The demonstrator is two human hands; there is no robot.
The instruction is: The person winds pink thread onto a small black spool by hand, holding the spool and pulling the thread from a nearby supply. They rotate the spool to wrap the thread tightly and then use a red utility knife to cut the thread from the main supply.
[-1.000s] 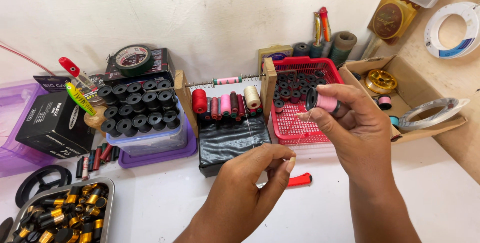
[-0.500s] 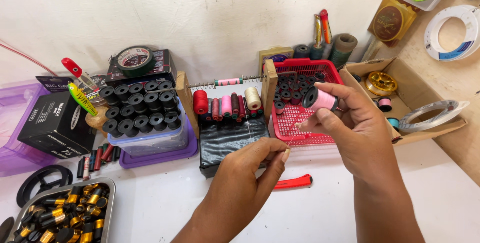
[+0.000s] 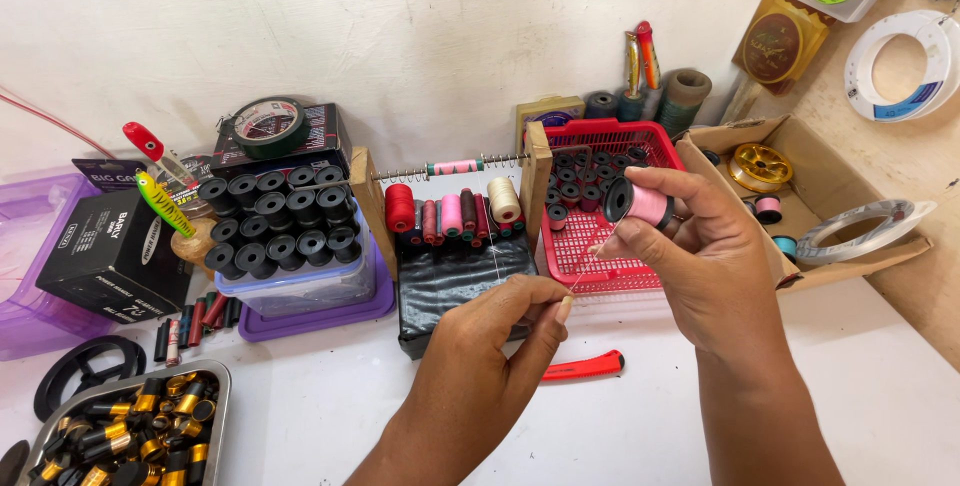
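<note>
My right hand point(image 3: 705, 256) holds up a small black bobbin wound with pink thread point(image 3: 643, 203), gripped between thumb and fingers in front of the red basket point(image 3: 600, 271). A thin strand runs down-left from the bobbin to my left hand point(image 3: 495, 346), which pinches the thread end between thumb and forefinger just below the wooden thread rack point(image 3: 450, 201). That rack carries red, pink, maroon and cream spools on a spring rod.
A clear tub of black bobbins point(image 3: 280, 231) sits left of the rack on a purple lid. A metal tray of black-and-gold pieces point(image 3: 130, 431) lies front left. A red-handled tool point(image 3: 585, 366) rests on the white table. A cardboard box point(image 3: 800, 196) with reels stands right.
Both hands drew closer together and slightly up; the left hand's pinch moved toward the bobbin, shortening the strand between them.
</note>
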